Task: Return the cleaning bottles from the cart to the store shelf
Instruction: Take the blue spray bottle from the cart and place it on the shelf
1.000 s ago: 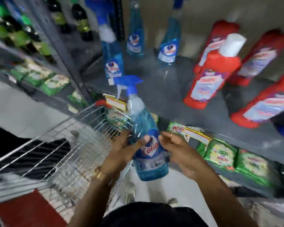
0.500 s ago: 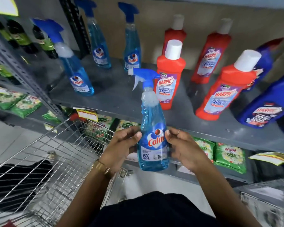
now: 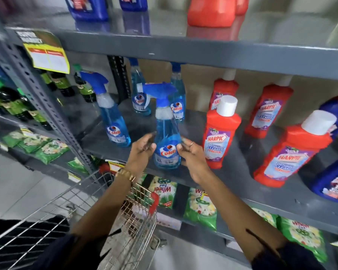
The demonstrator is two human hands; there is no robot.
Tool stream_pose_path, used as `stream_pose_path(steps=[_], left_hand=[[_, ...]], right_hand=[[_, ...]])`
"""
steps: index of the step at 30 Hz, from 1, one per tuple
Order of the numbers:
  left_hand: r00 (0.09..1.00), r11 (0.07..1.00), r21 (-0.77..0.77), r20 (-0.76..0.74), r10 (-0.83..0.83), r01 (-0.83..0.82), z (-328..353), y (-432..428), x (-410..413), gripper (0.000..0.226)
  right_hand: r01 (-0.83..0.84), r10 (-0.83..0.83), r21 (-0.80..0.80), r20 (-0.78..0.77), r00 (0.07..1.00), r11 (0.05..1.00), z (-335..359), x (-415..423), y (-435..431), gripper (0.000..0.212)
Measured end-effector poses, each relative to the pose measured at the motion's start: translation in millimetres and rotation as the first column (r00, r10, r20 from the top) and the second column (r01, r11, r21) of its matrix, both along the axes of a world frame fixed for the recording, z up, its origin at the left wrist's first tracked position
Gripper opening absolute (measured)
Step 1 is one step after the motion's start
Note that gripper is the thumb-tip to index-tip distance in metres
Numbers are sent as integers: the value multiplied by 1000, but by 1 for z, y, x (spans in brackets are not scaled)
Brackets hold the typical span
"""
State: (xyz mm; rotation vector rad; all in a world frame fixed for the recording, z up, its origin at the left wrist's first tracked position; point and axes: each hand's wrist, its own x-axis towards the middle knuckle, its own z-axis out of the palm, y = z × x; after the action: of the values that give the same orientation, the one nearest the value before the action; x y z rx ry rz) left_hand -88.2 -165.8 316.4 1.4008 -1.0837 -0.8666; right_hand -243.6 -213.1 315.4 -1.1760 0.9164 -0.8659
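A blue Colin spray bottle [image 3: 167,145] stands upright near the front edge of the grey middle shelf [image 3: 144,123]. My left hand [image 3: 141,152] holds its left side and my right hand [image 3: 191,154] its right side, fingers against the label. The bottle's base looks level with the shelf surface; whether it rests there I cannot tell. Three more Colin spray bottles stand on the same shelf: one to the left [image 3: 113,121] and two behind [image 3: 140,98] [image 3: 178,102]. The wire cart [image 3: 66,201] is below my left arm, its inside mostly hidden.
Red Harpic bottles [image 3: 220,133] [image 3: 289,152] stand close to the right of the held bottle, blue ones at far right [image 3: 334,184]. The upper shelf [image 3: 203,53] overhangs. A grey upright post [image 3: 37,88] stands left. Green detergent packs [image 3: 200,207] fill the shelf below.
Both hands carried the Colin bottle up and forward from above the cart onto the middle shelf. My view has lifted toward the shelves.
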Motion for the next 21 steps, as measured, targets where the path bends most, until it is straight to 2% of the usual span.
stream_pose_path(steps=[4, 8, 10, 13, 15, 18, 21], left_hand=[[1000, 999, -43, 2, 9, -9, -10, -24, 14, 41], [988, 997, -79, 155, -14, 26, -18, -39, 25, 40], [983, 996, -74, 181, -37, 51, -21, -43, 29, 40], [982, 992, -115, 187, -30, 52, -21, -46, 29, 41], [991, 989, -143, 131, -8, 27, -25, -42, 26, 42], [996, 994, -75, -30, 81, -83, -47, -29, 13, 61], [986, 986, -40, -56, 157, -159, -69, -19, -4, 93]], right_hand=[[59, -59, -38, 7, 998, 998, -16, 19, -21, 43], [77, -73, -94, 44, 996, 993, -29, 23, -31, 39], [79, -71, -132, 58, 996, 988, -33, 24, -33, 35], [99, -94, -154, 43, 995, 983, -35, 28, -33, 38], [111, -120, -203, -33, 992, 973, -35, 29, -30, 41], [162, -217, -287, -172, 961, 944, -45, 16, -5, 38], [345, -439, -373, -204, 875, 861, -69, -17, 33, 21]])
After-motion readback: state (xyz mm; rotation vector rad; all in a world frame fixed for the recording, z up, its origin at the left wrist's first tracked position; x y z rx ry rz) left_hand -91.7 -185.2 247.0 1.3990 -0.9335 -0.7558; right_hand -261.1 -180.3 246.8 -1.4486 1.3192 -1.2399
